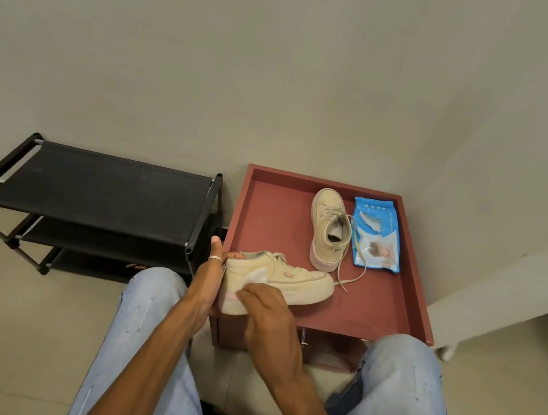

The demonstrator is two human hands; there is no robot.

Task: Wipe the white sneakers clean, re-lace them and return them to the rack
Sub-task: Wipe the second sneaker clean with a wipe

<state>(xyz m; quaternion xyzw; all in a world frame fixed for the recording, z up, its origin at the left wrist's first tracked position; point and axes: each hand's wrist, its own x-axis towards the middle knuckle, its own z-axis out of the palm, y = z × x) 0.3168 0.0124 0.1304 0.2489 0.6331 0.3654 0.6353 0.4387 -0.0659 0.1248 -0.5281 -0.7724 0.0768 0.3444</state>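
A cream-white sneaker [294, 282] lies on its side at the near left corner of the red table [271, 214], toe pointing right. My left hand [211, 268] grips its heel end. My right hand [266, 316] presses a white wipe [256, 276] against the sneaker's side. The second sneaker [329, 229] stands upright further back on the table, with a loose lace [351, 265] trailing toward the front. A blue pack of wipes [377, 235] lies to its right.
A black shoe rack [95, 192] with fabric shelves stands on the floor left of the table, its top shelf bare. My knees in light jeans [149, 312] frame the table's front. Walls close in behind and to the right.
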